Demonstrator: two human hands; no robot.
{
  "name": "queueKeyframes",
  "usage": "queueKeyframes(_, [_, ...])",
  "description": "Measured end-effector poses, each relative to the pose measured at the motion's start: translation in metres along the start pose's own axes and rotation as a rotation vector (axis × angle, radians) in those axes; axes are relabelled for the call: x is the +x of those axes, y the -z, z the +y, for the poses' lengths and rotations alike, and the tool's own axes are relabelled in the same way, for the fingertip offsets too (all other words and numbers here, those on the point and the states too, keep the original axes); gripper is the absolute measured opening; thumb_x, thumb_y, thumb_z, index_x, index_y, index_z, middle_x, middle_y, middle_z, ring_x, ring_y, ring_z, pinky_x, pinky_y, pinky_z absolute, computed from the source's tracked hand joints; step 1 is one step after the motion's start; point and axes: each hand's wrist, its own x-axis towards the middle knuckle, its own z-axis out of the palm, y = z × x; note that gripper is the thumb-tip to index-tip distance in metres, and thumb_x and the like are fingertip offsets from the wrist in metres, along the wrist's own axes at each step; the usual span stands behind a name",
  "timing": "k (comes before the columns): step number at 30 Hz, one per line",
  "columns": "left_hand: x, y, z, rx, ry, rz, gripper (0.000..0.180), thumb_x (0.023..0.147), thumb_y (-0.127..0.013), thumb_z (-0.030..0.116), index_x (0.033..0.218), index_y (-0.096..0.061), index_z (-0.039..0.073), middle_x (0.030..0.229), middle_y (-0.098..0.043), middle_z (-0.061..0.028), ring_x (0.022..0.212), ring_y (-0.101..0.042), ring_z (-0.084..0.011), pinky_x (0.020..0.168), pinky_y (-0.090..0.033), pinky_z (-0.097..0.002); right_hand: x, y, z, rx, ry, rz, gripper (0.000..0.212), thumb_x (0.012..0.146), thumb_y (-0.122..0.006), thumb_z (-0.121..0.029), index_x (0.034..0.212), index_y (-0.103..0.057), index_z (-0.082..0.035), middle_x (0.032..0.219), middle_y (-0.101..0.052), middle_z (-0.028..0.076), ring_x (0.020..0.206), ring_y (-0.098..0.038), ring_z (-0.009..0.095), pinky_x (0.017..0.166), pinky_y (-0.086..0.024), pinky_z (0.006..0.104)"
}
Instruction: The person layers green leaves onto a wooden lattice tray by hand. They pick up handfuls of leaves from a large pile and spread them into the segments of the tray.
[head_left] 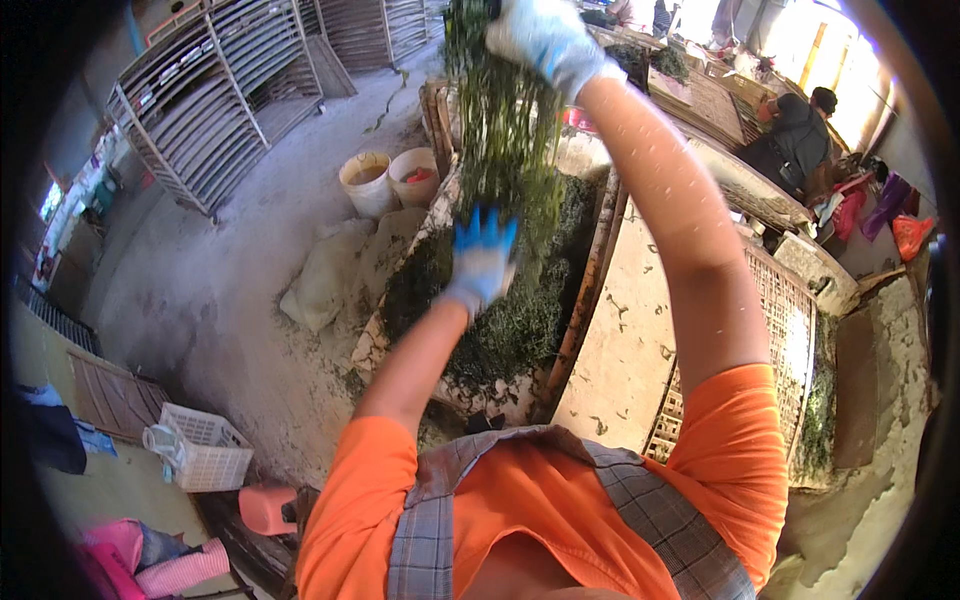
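Note:
A long bunch of dark green seaweed strands (505, 130) hangs from my right hand (545, 45), which is raised high at the top of the view in a white and blue glove. The fingers are closed round the bunch's upper end, part of which is cut off by the picture's edge. My left hand (480, 262), in a blue-fingered glove, is lower down with its fingers stretched out, beside the hanging strands. Beneath both hands lies a heap of the same loose seaweed (520, 335) in a trough with a wooden side (590, 300).
A pale board (625, 330) with green scraps and a lattice rack (785, 310) lie to the right. Two buckets (368, 185) and a sack (328, 275) stand left of the trough. Slatted racks (215, 100) are behind. A person (795, 140) sits at far right.

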Motion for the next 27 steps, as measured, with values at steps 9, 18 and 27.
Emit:
queueKeyframes(9, [-0.059, 0.026, -0.009, -2.024, 0.266, 0.316, 0.062, 0.099, -0.046, 0.035, 0.15, -0.022, 0.009, 0.153, -0.022, -0.0126, 0.138, -0.027, -0.0304, 0.116, -0.025, -0.0445, -0.101, -0.066, 0.052, 0.142, 0.059, -0.409, 0.025, 0.078, -0.06, -0.018, 0.101, -0.066, -0.009, 0.078, -0.068, 0.016, 0.074, -0.067, 0.033, 0.068, -0.053, 0.0412])
queueKeyframes(18, [0.017, 0.005, -0.021, -2.332, 0.294, -0.466, 0.043, 0.103, -0.035, 0.021, 0.14, -0.04, 0.001, 0.135, -0.054, -0.0093, 0.119, -0.054, -0.0192, 0.104, -0.043, -0.0338, -0.103, -0.137, 0.075, -0.115, 0.046, -0.959, 0.019, 0.079, -0.066, -0.025, 0.086, -0.07, -0.008, 0.079, -0.069, 0.012, 0.074, -0.068, 0.031, 0.067, -0.055, 0.0425])
queueKeyframes(27, [0.061, -0.002, -0.038, -2.24, 0.511, -0.352, 0.036, 0.102, -0.039, 0.028, 0.125, -0.054, 0.006, 0.127, -0.059, -0.0117, 0.12, -0.054, -0.0252, 0.102, -0.043, -0.0393, -0.401, -0.185, 0.066, 0.073, -0.303, -0.916, 0.063, 0.076, -0.063, -0.016, 0.137, -0.049, -0.011, 0.144, -0.042, 0.017, 0.135, -0.036, 0.037, 0.112, -0.027, 0.0514])
